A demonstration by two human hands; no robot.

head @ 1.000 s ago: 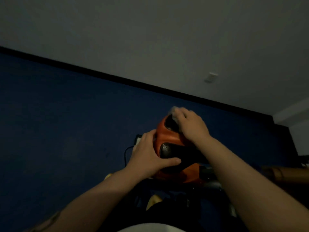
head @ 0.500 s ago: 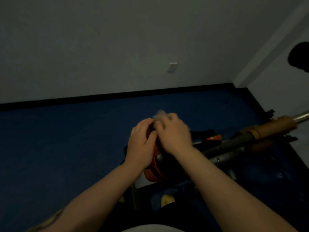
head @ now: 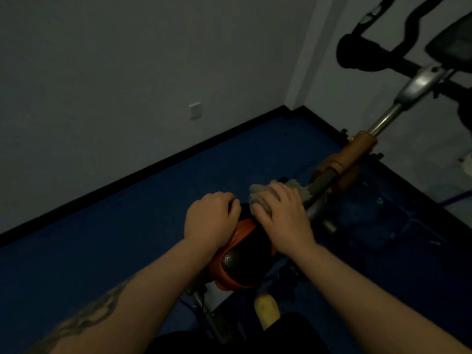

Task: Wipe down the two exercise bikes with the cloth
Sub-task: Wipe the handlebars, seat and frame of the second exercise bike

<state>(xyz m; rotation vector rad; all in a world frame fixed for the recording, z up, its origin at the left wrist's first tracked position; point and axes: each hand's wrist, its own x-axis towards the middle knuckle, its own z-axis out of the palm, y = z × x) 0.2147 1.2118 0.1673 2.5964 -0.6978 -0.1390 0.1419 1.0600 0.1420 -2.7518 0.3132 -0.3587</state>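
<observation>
Head view, dim room: an exercise bike with an orange-and-black saddle stands on a blue floor. The right hand curls its fingers over a grey cloth, pressing it onto the saddle's nose. The left hand grips the saddle's left edge, fingers bent round it. Wiping well likely needs firm, overlapping strokes while the left hand steadies. Ahead, the steel post and black handlebars crowd the reach; no second bike is in view

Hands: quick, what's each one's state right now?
Left hand: closed, gripping the saddle.
Right hand: closed on the cloth, pressing it to the saddle.
</observation>
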